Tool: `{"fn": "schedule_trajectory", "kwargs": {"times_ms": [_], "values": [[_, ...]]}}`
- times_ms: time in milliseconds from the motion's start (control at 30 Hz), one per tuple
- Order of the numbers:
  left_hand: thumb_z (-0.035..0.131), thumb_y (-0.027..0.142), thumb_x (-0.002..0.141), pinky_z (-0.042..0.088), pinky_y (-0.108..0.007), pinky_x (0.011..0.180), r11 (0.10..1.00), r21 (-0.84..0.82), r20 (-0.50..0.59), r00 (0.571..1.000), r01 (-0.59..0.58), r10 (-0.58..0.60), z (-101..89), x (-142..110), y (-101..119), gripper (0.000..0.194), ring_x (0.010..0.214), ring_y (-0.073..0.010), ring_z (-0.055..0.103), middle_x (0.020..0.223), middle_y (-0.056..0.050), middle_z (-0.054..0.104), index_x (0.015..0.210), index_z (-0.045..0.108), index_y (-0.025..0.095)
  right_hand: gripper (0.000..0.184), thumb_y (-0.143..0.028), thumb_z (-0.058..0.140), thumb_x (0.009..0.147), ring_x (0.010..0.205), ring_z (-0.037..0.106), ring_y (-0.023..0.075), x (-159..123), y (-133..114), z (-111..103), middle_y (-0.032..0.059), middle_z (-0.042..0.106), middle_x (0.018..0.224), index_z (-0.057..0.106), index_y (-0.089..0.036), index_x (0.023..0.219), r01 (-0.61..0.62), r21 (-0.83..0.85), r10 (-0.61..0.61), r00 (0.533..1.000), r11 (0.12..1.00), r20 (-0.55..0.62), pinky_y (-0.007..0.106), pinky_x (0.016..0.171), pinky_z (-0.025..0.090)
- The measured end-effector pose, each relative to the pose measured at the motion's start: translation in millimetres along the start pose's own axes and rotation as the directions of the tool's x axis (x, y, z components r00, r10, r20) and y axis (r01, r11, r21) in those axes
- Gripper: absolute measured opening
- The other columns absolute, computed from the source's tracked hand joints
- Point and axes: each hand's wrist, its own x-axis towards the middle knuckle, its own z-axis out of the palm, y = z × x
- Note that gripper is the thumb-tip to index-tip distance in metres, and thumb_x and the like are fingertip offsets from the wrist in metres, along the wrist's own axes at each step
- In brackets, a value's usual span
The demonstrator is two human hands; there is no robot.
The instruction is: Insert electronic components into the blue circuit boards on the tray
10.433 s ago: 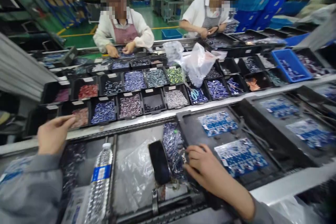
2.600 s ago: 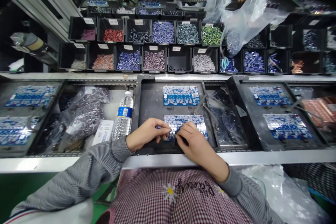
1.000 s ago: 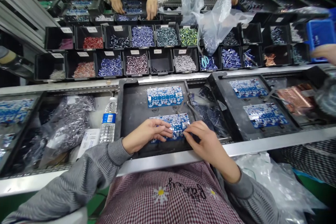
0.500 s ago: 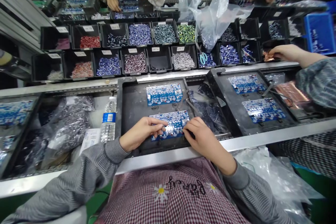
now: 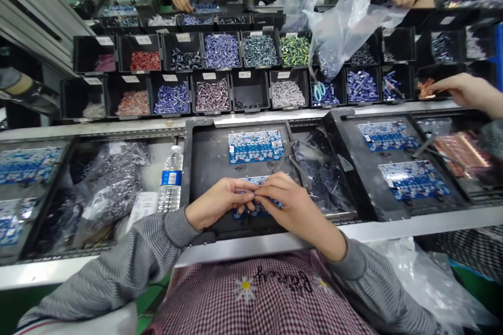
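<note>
My left hand (image 5: 223, 200) and my right hand (image 5: 288, 203) meet fingertip to fingertip above the nearer blue circuit board (image 5: 255, 211). The fingers of both are pinched together around something too small to make out. Most of that board lies hidden under them. Just beyond it, a second blue circuit board (image 5: 257, 146), populated with small parts, lies flat in the same black tray (image 5: 208, 159).
Rows of black bins (image 5: 212, 95) with coloured components line the far side. A water bottle (image 5: 171, 180) stands left of the tray. Light-blue scissors (image 5: 318, 92) rest in a bin by a plastic bag (image 5: 334, 44). A co-worker's hand (image 5: 467, 89) reaches into a right bin.
My right hand has moved left from the board's right side to meet my left hand's fingertips. The view has shifted slightly. The co-worker's hand stays at the right bin.
</note>
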Motion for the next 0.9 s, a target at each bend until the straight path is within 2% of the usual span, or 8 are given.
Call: {"fn": "schedule_trajectory", "kwargs": {"times_ms": [133,233,333,433,567,733,800,900], "values": [[0.065,0.014,0.078,0.043,-0.024,0.074,0.995,-0.085,-0.068,0.996,-0.054,0.049,-12.9,-1,5,0.022,0.086,-0.0138,0.059,0.101,-0.009,0.066,0.1,0.068,0.012,0.015,-0.019,0.05,0.088,0.083,0.052,0.0186,45,17,-1,0.0045,0.063,0.081,0.064,-0.019,0.082,0.043,-0.091,-0.04,0.999,0.995,0.037,0.035,0.08,0.044],[0.062,0.016,0.081,0.045,-0.027,0.075,0.987,-0.158,-0.028,0.999,-0.021,0.017,-26.5,1,5,0.021,0.085,-0.0158,0.062,0.095,-0.011,0.067,0.1,0.065,0.01,0.015,-0.018,0.051,0.087,0.082,0.051,0.0199,78,41,5,0.0061,0.062,0.079,0.063,-0.017,0.078,0.073,-0.176,-0.058,0.995,0.982,0.085,0.036,0.082,0.043],[0.066,0.022,0.08,0.047,-0.026,0.07,0.986,-0.167,-0.065,0.998,0.006,-0.017,-36.4,3,5,0.024,0.075,-0.0143,0.063,0.086,-0.009,0.067,0.1,0.064,0.009,0.015,-0.015,0.051,0.085,0.08,0.05,0.0206,94,58,16,0.007,0.061,0.076,0.062,-0.015,0.074,0.068,-0.21,-0.034,0.987,0.975,0.158,0.035,0.079,0.042],[0.071,0.025,0.075,0.045,-0.023,0.061,0.993,-0.118,-0.126,0.991,0.023,-0.038,-40.2,6,8,0.024,0.065,-0.0115,0.06,0.076,-0.007,0.066,0.091,0.065,0.008,0.015,-0.015,0.051,0.085,0.081,0.05,0.0204,96,65,21,0.0063,0.06,0.075,0.061,-0.016,0.075,0.048,-0.199,-0.014,0.985,0.979,0.17,0.034,0.079,0.041],[0.073,0.029,0.073,0.039,-0.019,0.054,0.998,-0.065,-0.171,0.985,-0.008,-0.003,-38.3,6,12,0.022,0.063,-0.0092,0.055,0.069,-0.003,0.062,0.078,0.064,0.009,0.015,-0.015,0.049,0.085,0.082,0.049,0.0206,93,64,22,0.006,0.06,0.076,0.06,-0.017,0.074,0.047,-0.201,-0.013,0.986,0.978,0.168,0.034,0.079,0.041],[0.076,0.029,0.07,0.028,-0.017,0.046,0.995,-0.087,-0.224,0.974,-0.049,0.028,-34.9,4,13,0.024,0.049,-0.0034,0.039,0.058,0.005,0.049,0.072,0.061,0.01,0.017,-0.015,0.047,0.086,0.082,0.048,0.0211,94,62,22,0.007,0.059,0.076,0.06,-0.017,0.075,0.097,-0.238,-0.059,0.985,0.966,0.164,0.035,0.079,0.04],[0.076,0.024,0.07,0.033,-0.018,0.05,0.988,-0.146,-0.224,0.974,-0.05,0.016,-35.7,4,13,0.019,0.053,-0.0046,0.045,0.061,0.003,0.053,0.075,0.064,0.01,0.018,-0.014,0.048,0.087,0.082,0.048,0.0209,94,63,22,0.0075,0.059,0.077,0.062,-0.016,0.076,0.119,-0.237,-0.081,0.983,0.964,0.162,0.035,0.08,0.041],[0.072,0.014,0.073,0.044,-0.02,0.063,0.973,-0.229,-0.236,0.972,-0.042,-0.013,-38.4,6,15,0.014,0.07,-0.0099,0.058,0.076,-0.005,0.064,0.085,0.067,0.009,0.019,-0.014,0.049,0.087,0.083,0.049,0.0207,93,68,22,0.0075,0.061,0.079,0.065,-0.016,0.077,0.133,-0.211,-0.097,0.981,0.968,0.17,0.035,0.079,0.042]]}}
